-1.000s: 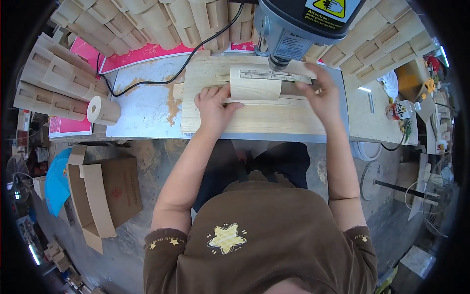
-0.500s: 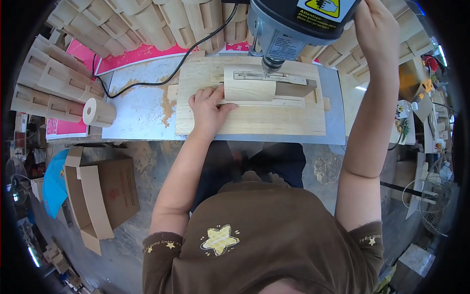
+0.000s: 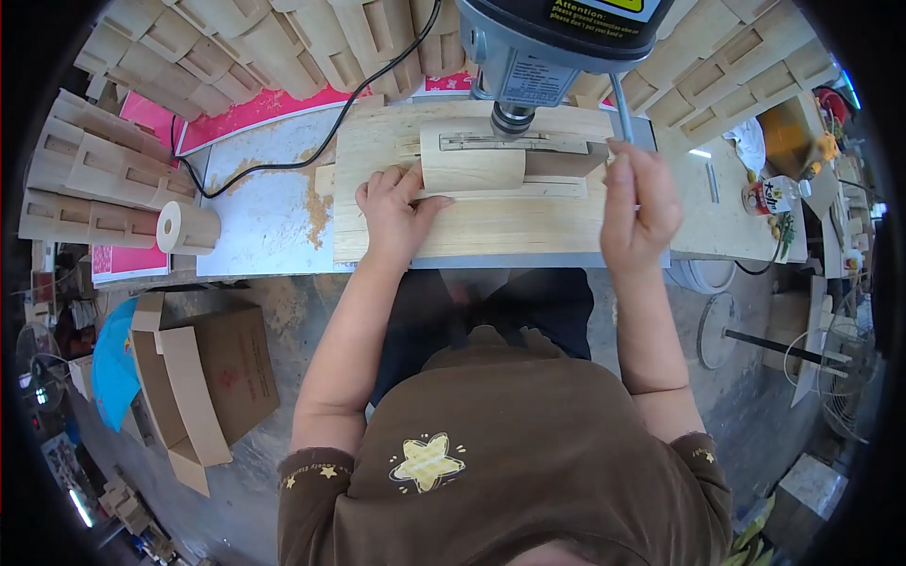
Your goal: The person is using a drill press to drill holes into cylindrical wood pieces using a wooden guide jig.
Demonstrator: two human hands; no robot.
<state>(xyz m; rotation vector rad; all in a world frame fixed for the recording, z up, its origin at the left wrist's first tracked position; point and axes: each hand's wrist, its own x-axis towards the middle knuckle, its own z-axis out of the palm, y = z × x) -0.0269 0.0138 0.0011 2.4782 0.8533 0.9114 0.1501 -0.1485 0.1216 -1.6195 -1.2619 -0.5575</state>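
A drill press [image 3: 557,47] stands over a pale wooden board [image 3: 377,236]. Its chuck [image 3: 512,118] is down at a rounded wooden block [image 3: 472,168] with a long slot in its upper side. My left hand [image 3: 392,208] grips the block's left end, thumb along its near edge and fingers behind. A dark flat piece [image 3: 566,164] extends from the block's right end. My right hand [image 3: 642,208] is closed at the lower end of the press's grey feed lever [image 3: 621,106]. The drill's tip is hidden in or behind the block.
Stacked slotted wooden cylinders [image 3: 293,52] line the back and left. One cylinder with a hole [image 3: 193,228] lies at left on the sawdust-strewn bench [image 3: 245,226]. A black cable [image 3: 326,151] crosses behind. A cardboard box [image 3: 231,377] sits on the floor; a bottle [image 3: 774,196] lies at right.
My right hand has come down and toward me from beside the motor head, bringing the lever's end down. The chuck sits slightly lower against the block. My left hand keeps its grip.
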